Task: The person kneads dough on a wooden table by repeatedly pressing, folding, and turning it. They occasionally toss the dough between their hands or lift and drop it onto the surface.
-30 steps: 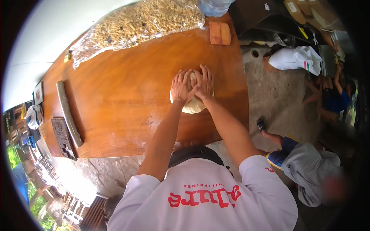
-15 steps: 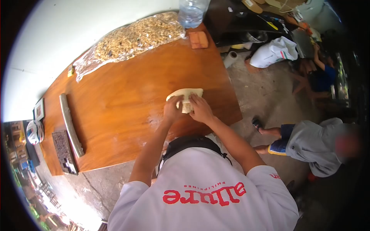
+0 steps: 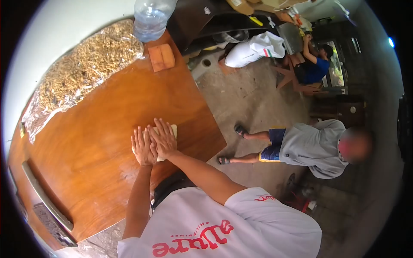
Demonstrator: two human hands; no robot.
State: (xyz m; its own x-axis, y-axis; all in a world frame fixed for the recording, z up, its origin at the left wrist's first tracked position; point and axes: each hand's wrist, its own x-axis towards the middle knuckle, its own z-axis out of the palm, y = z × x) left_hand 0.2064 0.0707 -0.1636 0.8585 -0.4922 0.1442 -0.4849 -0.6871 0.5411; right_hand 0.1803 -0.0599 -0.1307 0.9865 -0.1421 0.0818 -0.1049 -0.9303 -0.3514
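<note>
A lump of pale dough (image 3: 174, 130) lies on the wooden table (image 3: 107, 96) near its front edge, mostly covered by my hands. My left hand (image 3: 143, 145) rests flat over its left side, fingers stretched forward. Overlapping the left thumb, my right hand (image 3: 163, 138) presses flat on the dough with its fingers spread. Only the right edge and a bit near my wrists show. Along the left part of the table lies a long grey bar (image 3: 46, 195), away from both hands.
A clear bag of brown-yellow grainy material (image 3: 86, 64) lines the back, beside a big clear water bottle (image 3: 150, 19) and an orange-brown block (image 3: 161, 57). A person in grey (image 3: 309, 144) stands at right; another in blue (image 3: 316, 69) sits farther back beyond a white sack (image 3: 254, 49).
My fingers were curled around the folded dough; now both hands lie flat and close together on top of it. The view has turned right, so the table appears shifted left.
</note>
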